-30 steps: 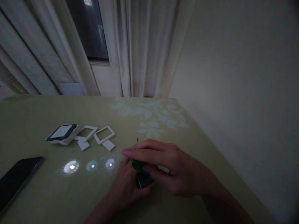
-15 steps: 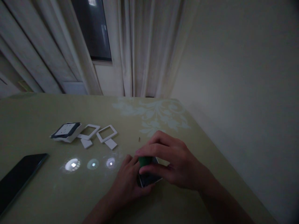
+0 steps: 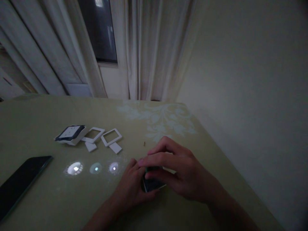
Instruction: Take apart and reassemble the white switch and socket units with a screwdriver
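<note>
Both hands meet near the middle of a pale green table (image 3: 43, 205). My left hand (image 3: 131, 189) grips a small dark square part (image 3: 152, 184) from the left and holds it on the tabletop. My right hand (image 3: 176, 175) curls over the same part from the right, fingers pressed onto its top. Whatever the right fingers pinch is hidden under them. A tiny dark screw (image 3: 144, 144) lies just beyond the hands.
At the left lie a dark-faced square module (image 3: 69, 133), two white square frames (image 3: 111, 137) and two small white tiles (image 3: 115, 148). A black phone (image 3: 21, 181) rests near the left edge. Three light spots shine on the table. Curtains, a window and a wall stand behind.
My right hand has lowered onto the dark part, and the green piece seen under its fingers earlier no longer shows. The view has shifted slightly.
</note>
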Action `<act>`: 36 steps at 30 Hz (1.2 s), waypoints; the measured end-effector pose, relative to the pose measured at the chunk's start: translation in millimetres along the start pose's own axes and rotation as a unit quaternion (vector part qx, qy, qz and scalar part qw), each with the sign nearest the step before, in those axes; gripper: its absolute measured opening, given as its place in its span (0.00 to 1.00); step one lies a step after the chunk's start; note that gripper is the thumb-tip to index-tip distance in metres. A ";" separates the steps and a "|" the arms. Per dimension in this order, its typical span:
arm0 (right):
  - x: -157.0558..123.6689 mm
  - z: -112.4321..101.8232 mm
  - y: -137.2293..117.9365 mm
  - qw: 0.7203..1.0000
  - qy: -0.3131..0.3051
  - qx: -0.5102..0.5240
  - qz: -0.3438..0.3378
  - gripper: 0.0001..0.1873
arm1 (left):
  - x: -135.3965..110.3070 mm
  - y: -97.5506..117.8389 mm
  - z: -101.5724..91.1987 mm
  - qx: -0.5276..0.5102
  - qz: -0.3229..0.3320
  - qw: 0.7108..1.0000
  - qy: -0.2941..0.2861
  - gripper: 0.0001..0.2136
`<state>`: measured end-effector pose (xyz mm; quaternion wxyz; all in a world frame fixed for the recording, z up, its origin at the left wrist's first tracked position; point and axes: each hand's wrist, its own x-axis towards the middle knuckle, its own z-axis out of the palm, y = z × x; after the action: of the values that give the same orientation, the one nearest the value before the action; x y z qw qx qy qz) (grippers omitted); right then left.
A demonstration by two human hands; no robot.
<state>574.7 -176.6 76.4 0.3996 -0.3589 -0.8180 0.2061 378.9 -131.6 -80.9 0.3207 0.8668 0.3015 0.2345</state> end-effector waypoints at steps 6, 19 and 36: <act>0.2 -8.8 -3.6 0.999 -0.032 -0.009 0.040 0.23 | 0.4 4.6 -4.8 0.016 -0.011 1.000 0.014 0.22; -0.1 -4.0 -5.7 0.998 -0.035 -0.020 0.055 0.27 | -0.6 -7.0 0.1 -0.006 -0.008 1.000 0.021 0.24; -6.5 -33.1 1.8 0.991 0.110 -0.077 0.026 0.24 | -2.9 -9.4 -18.3 -0.017 -0.031 0.998 -0.046 0.46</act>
<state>604.8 -178.7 91.7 0.4524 -0.4302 -0.7732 0.1117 362.3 -120.2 -75.6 0.3560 0.8613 0.3090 0.1895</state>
